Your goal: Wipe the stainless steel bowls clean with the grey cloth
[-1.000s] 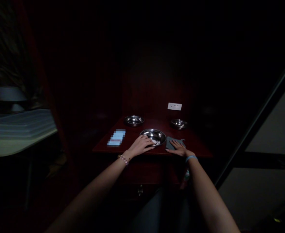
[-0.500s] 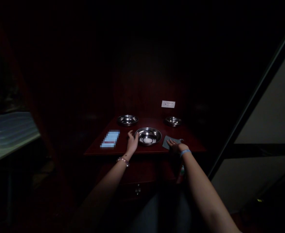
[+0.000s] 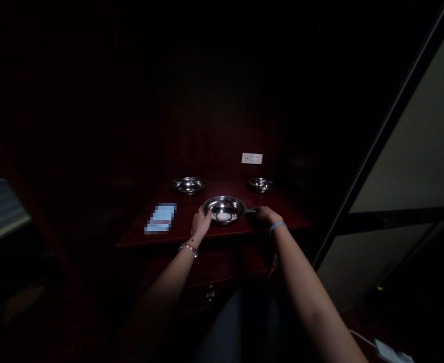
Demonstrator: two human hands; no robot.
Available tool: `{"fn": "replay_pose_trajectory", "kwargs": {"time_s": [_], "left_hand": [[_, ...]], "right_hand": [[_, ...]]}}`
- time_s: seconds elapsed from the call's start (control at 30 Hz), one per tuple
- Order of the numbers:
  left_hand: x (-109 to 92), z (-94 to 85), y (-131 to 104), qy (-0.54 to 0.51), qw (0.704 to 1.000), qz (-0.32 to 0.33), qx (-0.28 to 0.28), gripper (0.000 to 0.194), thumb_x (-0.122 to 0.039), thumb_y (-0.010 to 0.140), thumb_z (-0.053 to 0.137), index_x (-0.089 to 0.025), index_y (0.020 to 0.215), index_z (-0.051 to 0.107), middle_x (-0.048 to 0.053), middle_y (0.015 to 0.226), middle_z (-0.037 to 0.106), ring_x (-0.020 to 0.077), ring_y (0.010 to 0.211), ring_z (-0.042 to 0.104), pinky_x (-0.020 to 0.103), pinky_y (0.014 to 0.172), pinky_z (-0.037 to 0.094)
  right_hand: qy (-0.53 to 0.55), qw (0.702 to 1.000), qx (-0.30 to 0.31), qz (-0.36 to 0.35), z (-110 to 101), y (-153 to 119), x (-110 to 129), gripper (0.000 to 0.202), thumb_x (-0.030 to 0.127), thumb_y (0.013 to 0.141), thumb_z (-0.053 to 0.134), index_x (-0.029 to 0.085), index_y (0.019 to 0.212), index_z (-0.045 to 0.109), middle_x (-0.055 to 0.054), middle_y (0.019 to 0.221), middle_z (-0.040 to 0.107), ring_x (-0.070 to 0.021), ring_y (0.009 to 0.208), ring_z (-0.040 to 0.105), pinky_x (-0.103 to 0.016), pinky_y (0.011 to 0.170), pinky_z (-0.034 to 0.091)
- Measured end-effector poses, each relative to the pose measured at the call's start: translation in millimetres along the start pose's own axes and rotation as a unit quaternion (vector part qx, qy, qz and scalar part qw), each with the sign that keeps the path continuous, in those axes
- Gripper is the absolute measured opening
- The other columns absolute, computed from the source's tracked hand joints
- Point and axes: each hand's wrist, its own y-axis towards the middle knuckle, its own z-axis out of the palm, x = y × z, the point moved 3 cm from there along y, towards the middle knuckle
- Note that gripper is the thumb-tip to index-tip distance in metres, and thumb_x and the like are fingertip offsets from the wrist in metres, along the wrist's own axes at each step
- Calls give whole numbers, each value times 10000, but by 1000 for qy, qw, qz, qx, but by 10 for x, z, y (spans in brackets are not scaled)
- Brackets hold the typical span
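Observation:
A shiny metal bowl (image 3: 224,209) stands near the front of the dark red shelf (image 3: 139,237). My left hand (image 3: 201,222) grips its left rim, thumb at the inner edge. On the right, my right hand (image 3: 266,214) is closed on a grey cloth (image 3: 251,210), which reaches the bowl's right rim. Behind, a second metal bowl (image 3: 188,186) sits at the back left and a smaller one (image 3: 260,184) at the back right.
A blurred light-blue rectangle (image 3: 160,218) lies on the shelf's left side. A white socket plate (image 3: 252,158) is on the back wall. Below the shelf is a drawer with a metal knob (image 3: 210,293). A pale panel (image 3: 392,176) stands right.
My right hand has picked up the cloth from the shelf and brought it to the bowl's right rim. My left hand has closed on the left rim. The view has shifted slightly.

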Motion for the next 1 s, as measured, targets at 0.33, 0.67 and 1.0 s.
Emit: {"fn": "replay_pose_trajectory", "kwargs": {"time_s": [0.33, 0.67, 1.0], "left_hand": [[32, 11, 57, -176, 983, -35, -41, 501, -256, 950, 460, -216, 1446, 518, 124, 1407, 658, 290, 1316, 606, 426, 1128, 443], [-167, 221, 167, -403, 912, 73, -26, 504, -308, 927, 511, -191, 1413, 582, 104, 1510, 580, 257, 1426, 509, 425, 1234, 347], [-45, 287, 260, -472, 879, 54, -44, 520, -315, 929, 522, -195, 1434, 539, 124, 1518, 567, 233, 1380, 558, 401, 1176, 423]], "right_hand": [[19, 984, -176, -27, -357, 24, 156, 615, 174, 986, 258, 172, 1590, 376, -121, 1453, 623, -247, 1310, 612, -348, 1094, 476], [-110, 938, -71, -320, 187, -150, 519, 572, 188, 940, 439, 192, 1506, 519, -70, 1575, 511, -218, 1479, 435, -386, 1252, 291], [40, 957, -4, -286, 861, -76, 1123, 561, 387, 1051, 318, 224, 1579, 416, -61, 1595, 481, -231, 1476, 455, -421, 1241, 338]]}}
